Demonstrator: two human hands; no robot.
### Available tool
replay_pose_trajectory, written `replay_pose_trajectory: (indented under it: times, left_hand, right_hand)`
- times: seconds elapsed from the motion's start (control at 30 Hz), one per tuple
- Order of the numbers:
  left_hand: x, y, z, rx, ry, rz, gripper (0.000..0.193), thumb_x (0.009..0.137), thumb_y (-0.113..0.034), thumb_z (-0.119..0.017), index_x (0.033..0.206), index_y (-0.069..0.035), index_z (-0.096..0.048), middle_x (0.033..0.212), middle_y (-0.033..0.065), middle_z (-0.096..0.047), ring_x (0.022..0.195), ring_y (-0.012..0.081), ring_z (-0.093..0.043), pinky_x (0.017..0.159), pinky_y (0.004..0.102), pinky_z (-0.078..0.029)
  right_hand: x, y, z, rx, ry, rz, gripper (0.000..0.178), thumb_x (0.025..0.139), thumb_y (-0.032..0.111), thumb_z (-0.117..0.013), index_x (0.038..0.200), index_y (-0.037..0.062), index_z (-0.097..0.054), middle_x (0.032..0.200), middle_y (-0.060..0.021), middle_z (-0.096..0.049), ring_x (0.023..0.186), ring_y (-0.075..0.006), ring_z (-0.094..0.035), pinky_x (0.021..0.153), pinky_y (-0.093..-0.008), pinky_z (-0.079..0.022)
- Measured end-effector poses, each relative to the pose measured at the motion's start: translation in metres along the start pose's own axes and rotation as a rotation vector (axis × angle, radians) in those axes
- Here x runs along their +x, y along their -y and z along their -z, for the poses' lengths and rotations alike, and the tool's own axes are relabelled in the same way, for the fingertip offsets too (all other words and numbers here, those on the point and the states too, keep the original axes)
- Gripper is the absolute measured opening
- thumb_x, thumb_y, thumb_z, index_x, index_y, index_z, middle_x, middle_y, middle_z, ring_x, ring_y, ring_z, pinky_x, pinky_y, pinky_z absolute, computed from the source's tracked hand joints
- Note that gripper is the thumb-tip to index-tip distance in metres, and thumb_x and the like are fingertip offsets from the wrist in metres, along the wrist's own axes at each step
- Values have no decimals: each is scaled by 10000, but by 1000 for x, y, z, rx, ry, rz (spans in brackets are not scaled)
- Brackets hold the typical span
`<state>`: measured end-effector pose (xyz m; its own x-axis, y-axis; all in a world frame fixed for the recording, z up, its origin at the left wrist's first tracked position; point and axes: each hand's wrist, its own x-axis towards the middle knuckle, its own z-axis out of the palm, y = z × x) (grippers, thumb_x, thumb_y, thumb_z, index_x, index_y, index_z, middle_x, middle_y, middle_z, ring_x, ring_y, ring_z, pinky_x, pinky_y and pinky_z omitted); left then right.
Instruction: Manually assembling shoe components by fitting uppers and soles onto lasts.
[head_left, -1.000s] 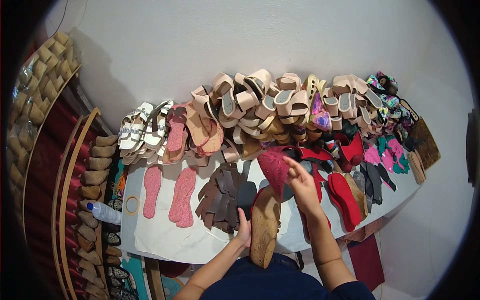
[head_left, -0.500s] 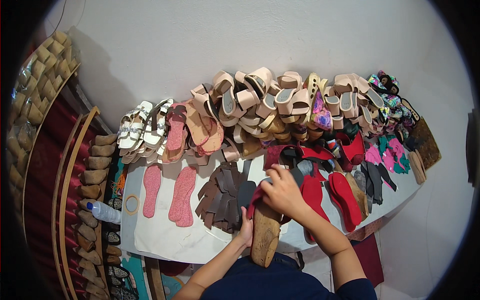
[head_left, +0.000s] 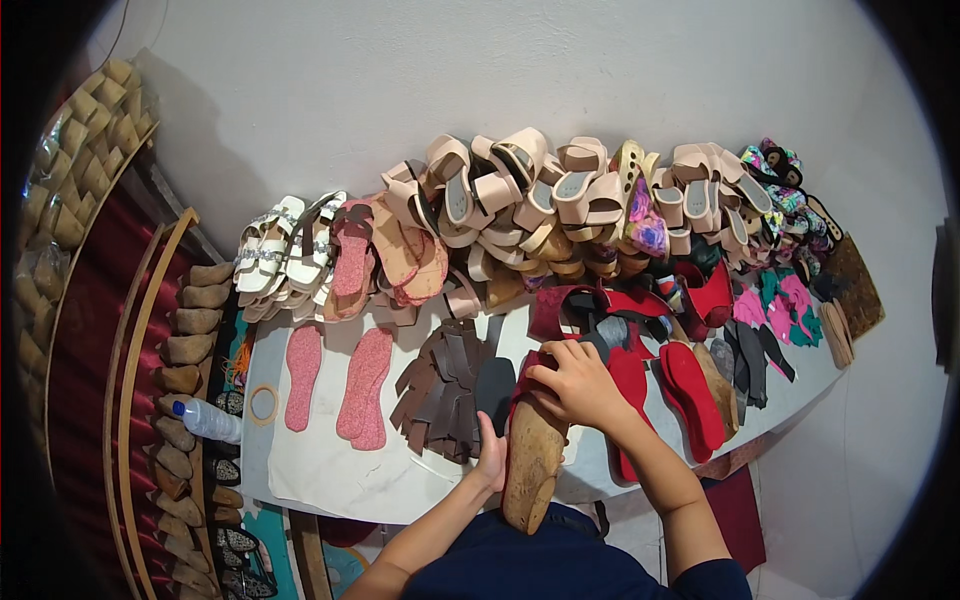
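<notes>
A second earlier the dark red strap point(head_left: 522, 380) was lifted clear above the toe of the wooden last point(head_left: 530, 465); by this moment it lay over that toe. The right hand point(head_left: 580, 388) had come down with it, bent fingers pinching it there. The left hand point(head_left: 490, 455) stayed against the last's left side, its grip partly hidden, so I could not tell how tight.

Lower centre: wooden shoe last point(head_left: 531, 465) tan-brown, darker blotches; upper piece point(head_left: 521, 381) at its top end dark red. Centre: strap pieces point(head_left: 450, 395) dark brown. Left of centre: insoles point(head_left: 368, 395) speckled pink. Right of centre: soles point(head_left: 690, 400) bright red. Upper centre: heeled sandals point(head_left: 495, 195) pale pink; wedge point(head_left: 648, 234) purple-blue floral. Lower edge: shirt point(head_left: 540, 570) navy. Far left: curtain point(head_left: 90, 370) deep red.
</notes>
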<state>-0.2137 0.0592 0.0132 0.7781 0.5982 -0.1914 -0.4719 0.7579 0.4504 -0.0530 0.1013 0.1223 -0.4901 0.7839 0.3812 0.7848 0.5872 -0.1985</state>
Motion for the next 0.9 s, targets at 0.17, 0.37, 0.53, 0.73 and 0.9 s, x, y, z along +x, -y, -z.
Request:
replay_pose_trajectory:
  times: [0.17,0.37,0.53,0.73,0.9]
  left_hand:
    - [1,2,4,-20,14,-29,1150,528,-863,-70,1318,-36,-183,1259,216,-352,1125,347,-409,916,470,-359]
    - [-6,3,3,-151,-80,-51,1153,530,-868,-74,1307,-26,-201,1245,200,-376,1132,313,-411,919,444,-360]
    - [-7,5,1,-249,-143,-72,955,666,-792,-125,1312,-95,-227,1259,160,-376,1139,298,-408,925,449,-358]
    - [-3,6,10,-252,-109,-25,684,814,-629,-202,1263,-130,-332,1195,127,-442,1057,292,-476,860,468,-412]
    - [-7,3,5,-253,-141,-41,716,811,-626,-229,1261,-77,-324,1146,178,-469,972,324,-530,821,447,-444]
  right_hand:
    - [0,0,-2,11,59,79,241,648,242,-634,852,125,-579,929,-95,-510,875,-239,-481,722,-343,-355]
    - [-1,5,-1,83,77,47,251,653,230,-634,877,132,-580,972,-95,-509,925,-252,-469,758,-358,-353]
    - [-7,10,0,148,137,72,251,670,223,-631,901,144,-576,1015,-96,-493,967,-253,-444,787,-358,-341]
    - [-20,10,2,218,83,77,307,714,267,-609,988,139,-559,1103,-129,-451,1056,-286,-408,842,-384,-339]
    - [-54,8,-39,391,-143,-343,436,814,258,-529,1174,50,-400,1135,-177,-412,1059,-308,-404,909,-382,-323]
